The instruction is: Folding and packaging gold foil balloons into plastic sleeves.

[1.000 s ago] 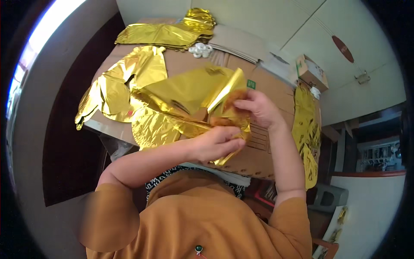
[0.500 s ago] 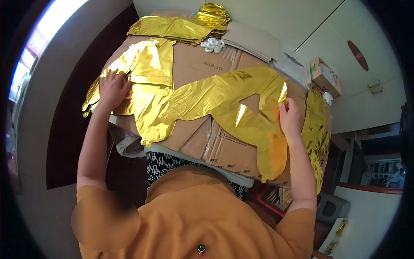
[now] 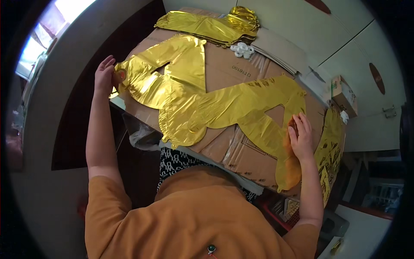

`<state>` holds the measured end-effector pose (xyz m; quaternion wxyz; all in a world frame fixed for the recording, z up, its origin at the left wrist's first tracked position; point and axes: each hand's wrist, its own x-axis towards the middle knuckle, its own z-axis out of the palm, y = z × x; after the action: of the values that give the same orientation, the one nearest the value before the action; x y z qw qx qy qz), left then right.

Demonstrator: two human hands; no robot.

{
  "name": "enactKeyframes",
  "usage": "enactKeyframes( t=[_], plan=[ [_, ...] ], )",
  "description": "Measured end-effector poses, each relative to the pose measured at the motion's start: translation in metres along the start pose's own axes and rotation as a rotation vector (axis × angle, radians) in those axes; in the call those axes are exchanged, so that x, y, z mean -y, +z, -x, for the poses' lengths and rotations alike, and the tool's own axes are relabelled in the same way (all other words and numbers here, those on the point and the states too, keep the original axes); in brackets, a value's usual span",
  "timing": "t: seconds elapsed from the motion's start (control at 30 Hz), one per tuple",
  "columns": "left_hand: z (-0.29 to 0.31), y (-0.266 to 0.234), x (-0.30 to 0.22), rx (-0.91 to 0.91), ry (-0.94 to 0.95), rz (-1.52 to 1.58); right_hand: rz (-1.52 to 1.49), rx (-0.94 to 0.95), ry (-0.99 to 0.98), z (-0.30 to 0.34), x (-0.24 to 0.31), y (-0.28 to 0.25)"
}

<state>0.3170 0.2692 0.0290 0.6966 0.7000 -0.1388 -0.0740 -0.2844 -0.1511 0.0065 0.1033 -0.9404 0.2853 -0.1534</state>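
Two flat, uninflated gold foil balloons lie on a cardboard-covered table, their ends meeting near the middle. Both have a small triangular opening, like a letter A. At the outer edge of the left foil balloon (image 3: 181, 64) is my left hand (image 3: 104, 77), its fingers stretched out and its thumb by the foil. My right hand (image 3: 302, 137) rests on the near right leg of the right foil balloon (image 3: 241, 103), fingers loosely apart. Cardboard (image 3: 233, 69) shows between and around the two balloons.
A stack of gold foil (image 3: 202, 23) lies at the far edge, beside a white ribbon bundle (image 3: 242, 50) and flat cardboard sheets (image 3: 280, 47). More gold foil (image 3: 332, 146) hangs along the right edge. A small carton (image 3: 344, 96) stands near the cabinet doors (image 3: 358, 56).
My left hand has moved off the left balloon's surface to its outer edge. My right hand has let go of the right balloon's edge and come down nearer, flat on the foil. The view has shifted.
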Motion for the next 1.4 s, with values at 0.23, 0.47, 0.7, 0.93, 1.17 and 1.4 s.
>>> enactKeyframes(
  t=[0.23, 0.47, 0.7, 0.93, 1.17, 1.4],
  plan=[
    [-0.003, -0.005, -0.012, -0.116, 0.212, -1.164, -0.038, -0.079, -0.02, 0.005, -0.002, 0.0],
    [0.131, 0.15, -0.025, 0.728, 0.553, -1.257, -0.024, -0.127, -0.063, 0.004, -0.001, 0.008],
    [0.102, 0.131, 0.011, 0.623, 0.646, -1.206, -0.039, -0.112, -0.046, 0.016, -0.004, -0.001],
    [0.161, 0.197, -0.049, 0.687, 0.732, -1.04, -0.343, -0.376, 0.166, 0.008, -0.037, -0.036],
    [0.235, 0.27, -0.049, 1.212, 0.825, -0.847, -0.056, -0.13, 0.914, -0.007, -0.178, -0.071],
    [0.249, 0.278, -0.057, 1.105, 0.823, -0.825, -0.163, -0.113, 0.85, 0.003, -0.206, -0.063]
  ],
)
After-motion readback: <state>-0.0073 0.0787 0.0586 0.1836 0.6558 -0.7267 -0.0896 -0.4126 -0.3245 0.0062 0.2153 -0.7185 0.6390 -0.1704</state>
